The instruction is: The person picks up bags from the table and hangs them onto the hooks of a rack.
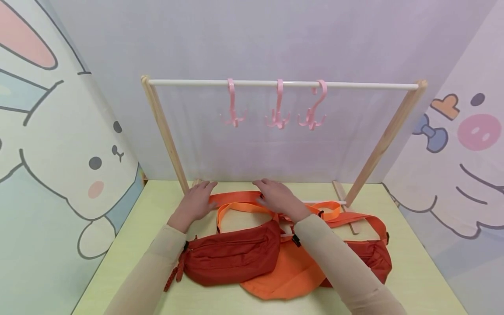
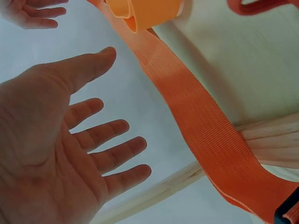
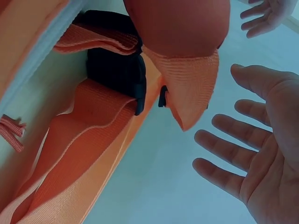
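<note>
A dark red belt bag (image 1: pixel 232 256) lies on the table at centre left, its red-orange strap (image 2: pixel 187 112) stretched out behind it. Near the left end of that strap is my left hand (image 1: pixel 195 201), fingers spread and palm bare in the left wrist view. My right hand (image 1: pixel 278 199), also with fingers extended, hovers by the strap's other end; the right wrist view shows nothing in it. An orange bag (image 1: pixel 289 271) sits partly under the first bag, with a lighter orange strap (image 1: pixel 244 207). Another dark red bag (image 1: pixel 370 256) lies at the right, partly hidden by my right forearm.
Behind the bags stands a rack with wooden legs (image 1: pixel 167 131) and a white top bar (image 1: pixel 189 82). From the bar hang a left pink hook (image 1: pixel 232 105), a middle pink hook (image 1: pixel 279 105) and a right pink hook (image 1: pixel 318 105). Cartoon-printed walls enclose the table.
</note>
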Available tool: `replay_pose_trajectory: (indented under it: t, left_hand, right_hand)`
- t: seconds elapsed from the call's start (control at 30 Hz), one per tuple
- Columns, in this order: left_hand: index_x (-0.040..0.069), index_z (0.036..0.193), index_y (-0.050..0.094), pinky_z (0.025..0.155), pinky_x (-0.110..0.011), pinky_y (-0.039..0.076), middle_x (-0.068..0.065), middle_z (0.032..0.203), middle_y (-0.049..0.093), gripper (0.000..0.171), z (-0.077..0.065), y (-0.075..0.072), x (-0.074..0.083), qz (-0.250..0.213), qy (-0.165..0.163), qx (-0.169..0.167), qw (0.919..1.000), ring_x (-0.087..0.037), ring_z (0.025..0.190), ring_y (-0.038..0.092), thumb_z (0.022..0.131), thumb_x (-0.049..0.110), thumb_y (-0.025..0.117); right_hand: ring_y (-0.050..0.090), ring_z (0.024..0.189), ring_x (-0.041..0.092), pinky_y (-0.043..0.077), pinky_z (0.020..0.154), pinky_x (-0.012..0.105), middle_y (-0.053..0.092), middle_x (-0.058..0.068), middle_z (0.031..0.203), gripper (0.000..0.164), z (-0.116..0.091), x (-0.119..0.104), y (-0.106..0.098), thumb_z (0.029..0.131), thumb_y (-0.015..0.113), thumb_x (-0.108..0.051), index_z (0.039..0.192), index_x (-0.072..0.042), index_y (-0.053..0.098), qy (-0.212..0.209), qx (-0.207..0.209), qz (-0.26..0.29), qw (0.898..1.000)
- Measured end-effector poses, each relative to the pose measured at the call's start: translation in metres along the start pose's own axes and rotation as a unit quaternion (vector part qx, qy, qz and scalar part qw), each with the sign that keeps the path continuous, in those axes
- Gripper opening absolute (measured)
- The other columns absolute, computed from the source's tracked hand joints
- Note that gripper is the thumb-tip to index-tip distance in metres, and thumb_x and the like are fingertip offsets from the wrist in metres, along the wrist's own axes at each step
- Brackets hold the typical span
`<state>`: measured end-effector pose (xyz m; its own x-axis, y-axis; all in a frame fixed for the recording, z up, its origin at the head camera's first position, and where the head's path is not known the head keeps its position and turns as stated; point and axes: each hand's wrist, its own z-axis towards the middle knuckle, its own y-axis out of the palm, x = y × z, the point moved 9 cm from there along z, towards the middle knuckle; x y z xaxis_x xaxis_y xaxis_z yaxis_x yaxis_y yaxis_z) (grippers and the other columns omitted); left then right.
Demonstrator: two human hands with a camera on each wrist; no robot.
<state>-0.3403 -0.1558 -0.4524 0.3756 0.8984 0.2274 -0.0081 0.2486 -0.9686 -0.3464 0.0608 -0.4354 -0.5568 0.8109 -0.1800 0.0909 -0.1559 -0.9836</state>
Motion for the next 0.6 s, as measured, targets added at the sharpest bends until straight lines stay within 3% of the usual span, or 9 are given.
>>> replay_pose_trajectory:
  t: [0.3, 0.6]
  left_hand:
    - [0.002, 0.153, 0.052, 0.101, -0.061, 0.051, -0.023, 0.144, 0.058, 0.075, 0.011, 0.013, -0.003, 0.023, -0.002, -0.036, 0.9991, -0.046, 0.125, 0.059, 0.09, 0.025, 0.087]
    - [0.004, 0.15, 0.058, 0.098, -0.06, 0.051, -0.02, 0.14, 0.059, 0.072, 0.018, 0.03, -0.009, 0.031, -0.025, -0.067, 0.997, -0.043, 0.125, 0.056, 0.088, 0.024, 0.088]
  right_hand:
    - [0.064, 0.122, 0.028, 0.053, 0.105, 0.042, 0.059, 0.011, 0.146, 0.057, 0.019, 0.004, 0.015, 0.105, 0.069, -0.026, 0.157, -0.01, 0.05, 0.015, -0.016, 0.007, 1.0]
    - [0.063, 0.124, 0.027, 0.052, 0.106, 0.041, 0.057, 0.012, 0.149, 0.055, 0.03, 0.006, 0.028, 0.106, 0.065, -0.022, 0.157, -0.009, 0.049, 0.029, -0.046, 0.019, 0.998]
